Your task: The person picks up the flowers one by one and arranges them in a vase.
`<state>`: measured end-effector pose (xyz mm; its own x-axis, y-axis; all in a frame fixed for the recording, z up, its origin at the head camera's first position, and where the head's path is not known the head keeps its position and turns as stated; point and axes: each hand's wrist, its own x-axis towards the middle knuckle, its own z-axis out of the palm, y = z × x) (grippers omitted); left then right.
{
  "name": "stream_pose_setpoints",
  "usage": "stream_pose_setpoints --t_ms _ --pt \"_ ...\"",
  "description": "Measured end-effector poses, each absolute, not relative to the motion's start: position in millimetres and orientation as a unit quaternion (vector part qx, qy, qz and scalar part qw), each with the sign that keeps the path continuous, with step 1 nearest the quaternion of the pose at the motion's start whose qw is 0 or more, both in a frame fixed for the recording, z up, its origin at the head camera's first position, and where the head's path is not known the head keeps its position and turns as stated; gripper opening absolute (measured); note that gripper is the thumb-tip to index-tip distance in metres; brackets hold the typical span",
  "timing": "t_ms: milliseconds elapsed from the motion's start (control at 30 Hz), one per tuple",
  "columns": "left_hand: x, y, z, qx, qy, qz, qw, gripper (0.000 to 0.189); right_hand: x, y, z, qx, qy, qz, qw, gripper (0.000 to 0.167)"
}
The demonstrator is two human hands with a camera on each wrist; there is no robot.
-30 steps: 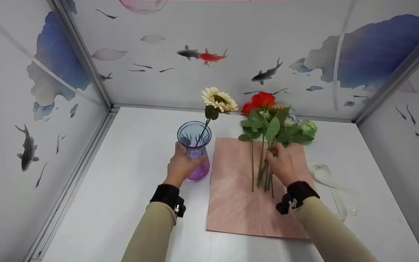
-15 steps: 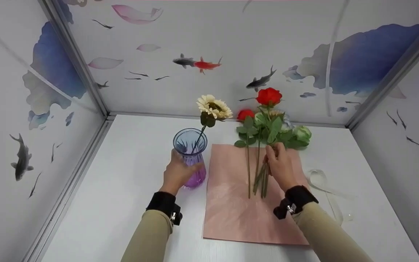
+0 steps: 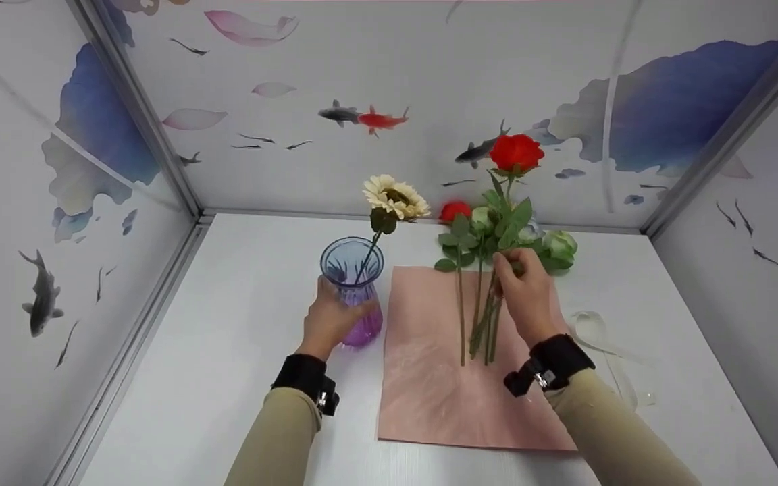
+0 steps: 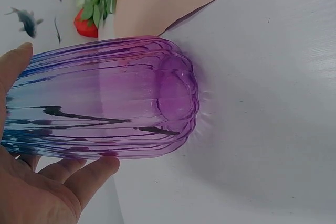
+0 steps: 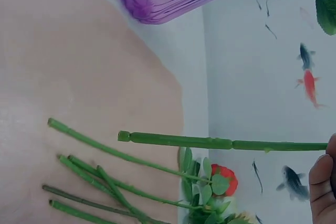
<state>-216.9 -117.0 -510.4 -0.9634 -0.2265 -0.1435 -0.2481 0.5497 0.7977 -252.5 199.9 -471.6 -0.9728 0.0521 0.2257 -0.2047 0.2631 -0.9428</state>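
My left hand [image 3: 330, 320] grips a clear glass vase [image 3: 362, 295], blue at the top and purple at the base. In the left wrist view the fingers and thumb wrap the sides of the vase [image 4: 121, 98]. One cream sunflower [image 3: 396, 198] leans out of its mouth to the right. My right hand [image 3: 525, 293] pinches the stem of a red rose [image 3: 517, 154], whose bloom stands above the other flowers. In the right wrist view the rose's cut green stem [image 5: 194, 141] hangs free of the paper, above the other stems.
Pink wrapping paper [image 3: 436, 412] lies on the white table, with several loose stems [image 3: 461, 317] across it. Another red rose [image 3: 455, 212] and a pale green flower [image 3: 560, 245] lie at the back. A pale ribbon [image 3: 591, 329] curls at the right. Printed walls enclose the table.
My right hand has lifted the red rose up and slightly right, out of the bunch. The left hand keeps its hold on the vase. The head view has tilted up a little.
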Motion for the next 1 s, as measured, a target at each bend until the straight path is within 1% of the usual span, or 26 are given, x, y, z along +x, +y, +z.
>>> stream_pose_setpoints --t_ms 200,500,667,1000 --pt "-219 -116 -509 -0.133 0.884 0.447 0.012 0.107 -253 193 -460 0.044 -0.741 0.662 0.101 0.038" --pt "-216 -118 -511 -0.131 0.886 0.444 0.005 0.105 -250 182 -447 0.058 -0.687 0.718 0.097 0.032" --pt "-216 -118 -510 -0.136 0.884 0.448 0.012 0.109 -247 177 -440 0.077 -0.660 0.741 0.097 0.034" --pt "-216 -117 -510 -0.143 0.881 0.450 0.018 0.110 -238 166 -427 0.130 -0.600 0.785 0.082 0.031"
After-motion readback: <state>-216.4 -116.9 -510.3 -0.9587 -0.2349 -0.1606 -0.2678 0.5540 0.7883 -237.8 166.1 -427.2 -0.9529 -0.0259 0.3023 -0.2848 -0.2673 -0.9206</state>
